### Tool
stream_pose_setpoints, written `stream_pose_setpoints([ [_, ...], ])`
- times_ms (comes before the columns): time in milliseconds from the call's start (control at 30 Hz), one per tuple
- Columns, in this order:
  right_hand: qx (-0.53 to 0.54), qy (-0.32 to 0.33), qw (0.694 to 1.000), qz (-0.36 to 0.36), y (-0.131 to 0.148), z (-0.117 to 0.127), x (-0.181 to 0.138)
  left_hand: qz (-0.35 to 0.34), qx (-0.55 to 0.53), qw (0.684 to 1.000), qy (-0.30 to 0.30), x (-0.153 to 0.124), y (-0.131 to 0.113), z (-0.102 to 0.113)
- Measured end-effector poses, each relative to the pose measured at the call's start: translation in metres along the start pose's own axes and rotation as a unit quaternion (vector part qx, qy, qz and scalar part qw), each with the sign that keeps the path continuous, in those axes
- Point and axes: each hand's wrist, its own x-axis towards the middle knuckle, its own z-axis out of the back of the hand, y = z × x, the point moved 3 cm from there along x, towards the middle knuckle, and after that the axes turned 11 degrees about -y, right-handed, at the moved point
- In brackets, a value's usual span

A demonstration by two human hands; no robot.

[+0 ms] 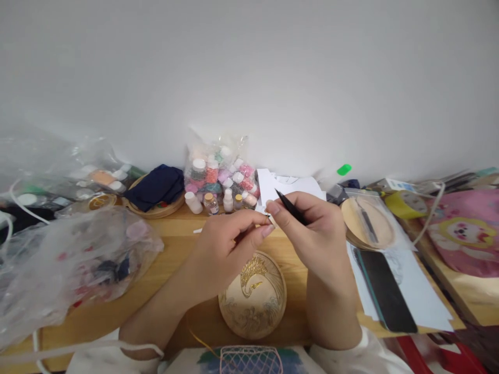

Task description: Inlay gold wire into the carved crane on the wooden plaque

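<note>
My left hand [230, 239] is closed in a pinch, thumb against forefinger. What sits between its fingertips is too small to make out. Close beside it, my right hand [315, 228] grips a slim black pointed tool [292, 208] that looks like tweezers, its tip pointing up and left. The right thumb and forefinger meet just above the left fingertips. Below both hands lies a round wooden disc [255, 306] with a bird pattern partly filled in gold; my left hand covers some of it. An orange-gold thread [202, 343] runs below my left wrist toward my lap.
Small bottles [211, 203] and a clear bag of bead jars [222, 174] stand at the back. Plastic bags [97, 259] crowd the left. Right are a bagged wooden disc [368, 221], a black phone [385, 291] and a pink pouch [463, 234]. A white cable [78, 350] crosses lower left.
</note>
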Motion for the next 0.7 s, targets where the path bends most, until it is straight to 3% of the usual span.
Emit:
stream_pose_setpoints([
  [100, 0.034, -0.002, 0.999, -0.016, -0.002, 0.0, 0.0, 0.01, -0.037, 0.999, 0.0, 0.0, -0.003, 0.002],
  [233, 0.09, -0.019, 0.995, -0.043, -0.006, 0.002, 0.001, 0.089, -0.133, 0.986, 0.05, -0.004, 0.001, 0.003],
  [533, 0.144, 0.026, 0.987, -0.06, -0.006, 0.004, -0.003, 0.188, -0.372, 0.893, 0.168, -0.003, 0.011, -0.002],
  [700, 0.121, 0.027, 0.991, -0.043, -0.001, 0.004, -0.003, 0.195, -0.427, 0.867, 0.166, -0.001, 0.011, -0.005],
])
